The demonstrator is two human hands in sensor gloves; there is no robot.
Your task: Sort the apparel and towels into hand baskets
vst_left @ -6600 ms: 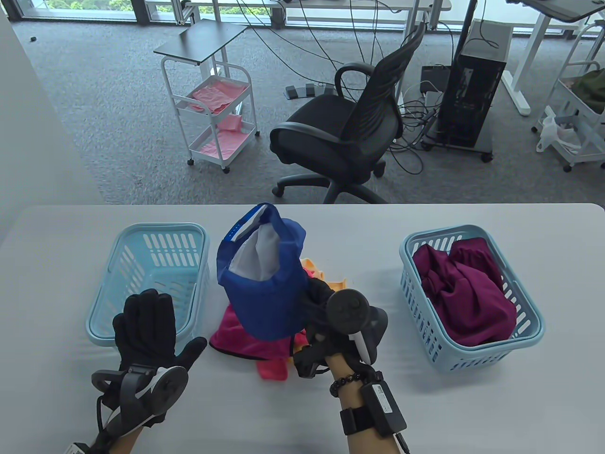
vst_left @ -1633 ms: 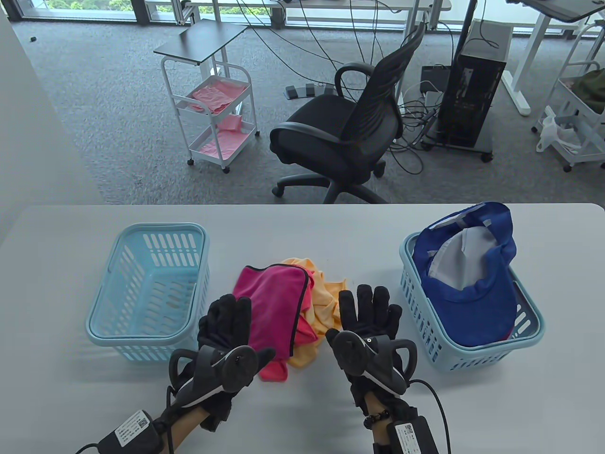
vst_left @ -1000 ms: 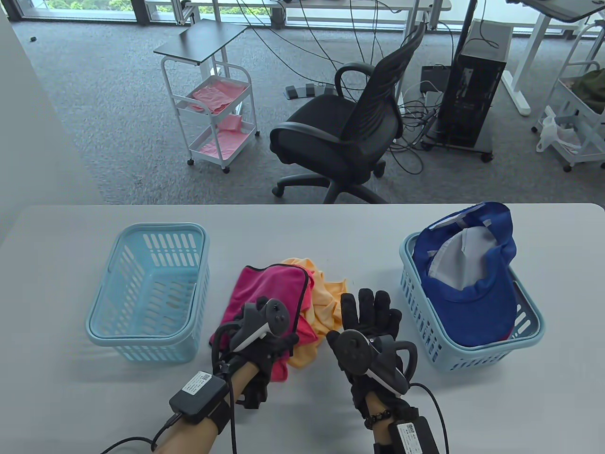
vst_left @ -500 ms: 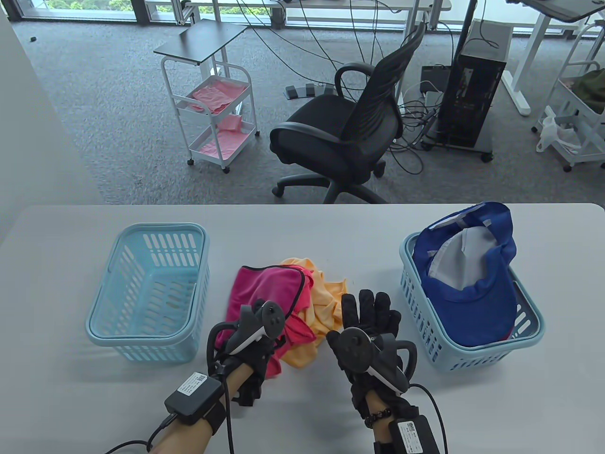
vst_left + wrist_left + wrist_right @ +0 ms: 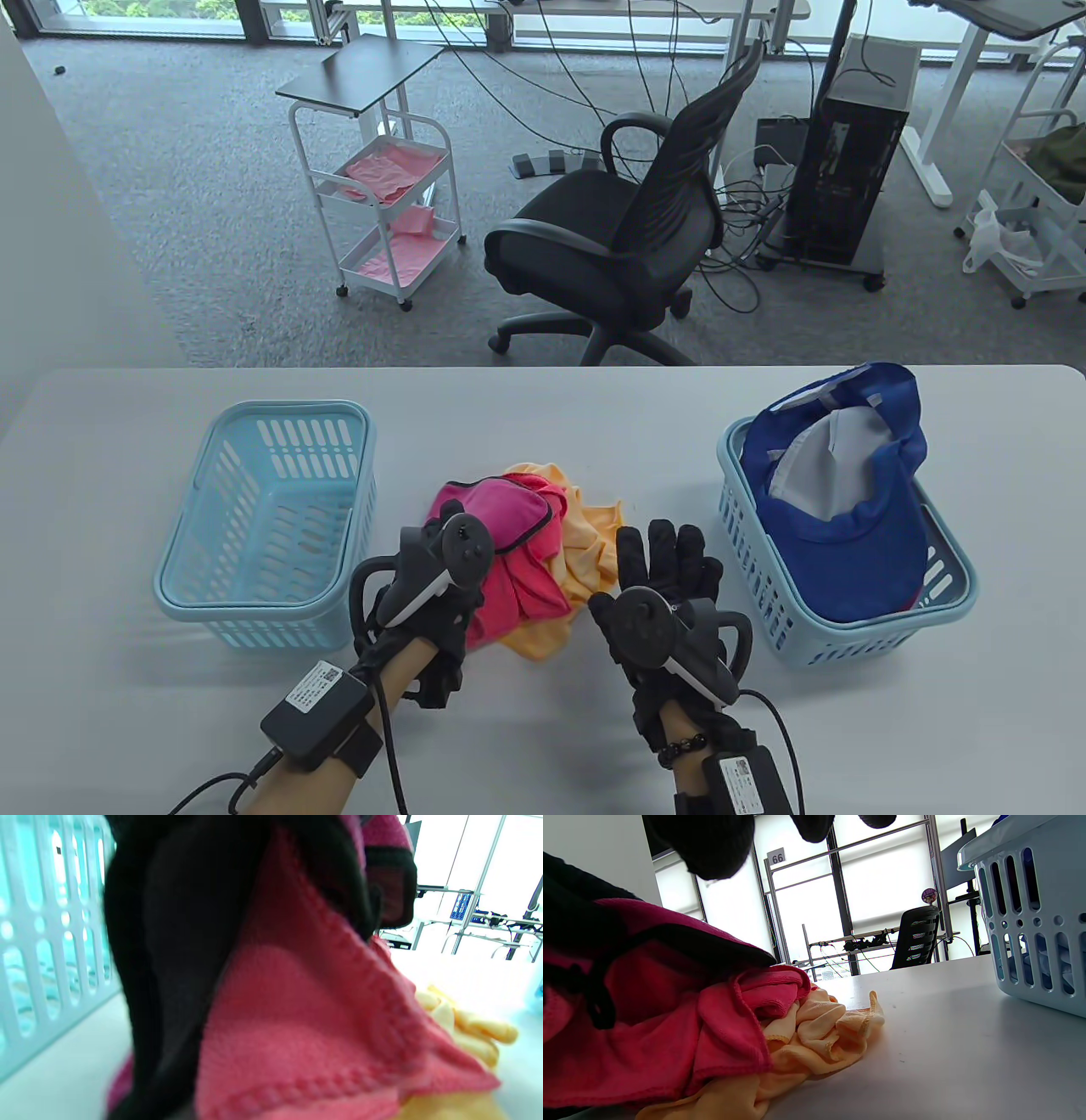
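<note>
A pink towel with a black hem (image 5: 517,543) lies bunched on an orange towel (image 5: 585,543) at the table's middle. My left hand (image 5: 441,594) grips the pink towel's near left part and lifts it; the left wrist view shows my gloved fingers (image 5: 169,942) closed on the pink towel (image 5: 297,1018). My right hand (image 5: 670,569) rests flat with fingers spread, just right of the towels, holding nothing. The pink towel (image 5: 649,1018) and the orange towel (image 5: 818,1027) fill the left of the right wrist view. The left basket (image 5: 204,594) holds nothing. The right basket (image 5: 848,637) holds a blue cap (image 5: 848,509).
The right basket (image 5: 1031,921) stands close to my right hand. Beyond the table's far edge are an office chair (image 5: 628,229), a white cart (image 5: 382,195) and a computer tower (image 5: 857,178) on the carpet.
My left hand turned over, closed on the pink towel's near left part and pulled it up and together, so the towel is more bunched. My right hand has barely moved.
</note>
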